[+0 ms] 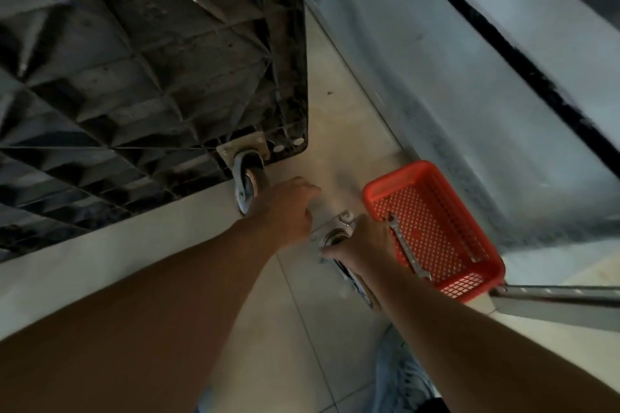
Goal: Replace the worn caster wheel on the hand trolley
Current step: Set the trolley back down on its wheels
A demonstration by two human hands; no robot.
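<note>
Both forearms bare, no sleeves visible. Left hand [285,208] and right hand [364,245] ungloved, no rings visible.

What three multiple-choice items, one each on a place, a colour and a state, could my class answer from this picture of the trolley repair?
1. Where does the wrench lie?
A. on the trolley's underside
B. in the basket
C. in the left hand

2. What colour is the basket?
A. blue
B. green
C. red-orange

3. How is the caster at the trolley's corner?
A. mounted by its plate
B. lying loose on the floor
C. lying in the basket

Key:
1 B: the wrench lies along the bottom of the basket, beside the right hand.
2 C: the perforated walls of the basket are red-orange.
3 A: the caster sits with its plate against the ribbed underside of the trolley, while the right hand grips a second, loose caster over the floor and the left hand reaches in beside it.
</note>
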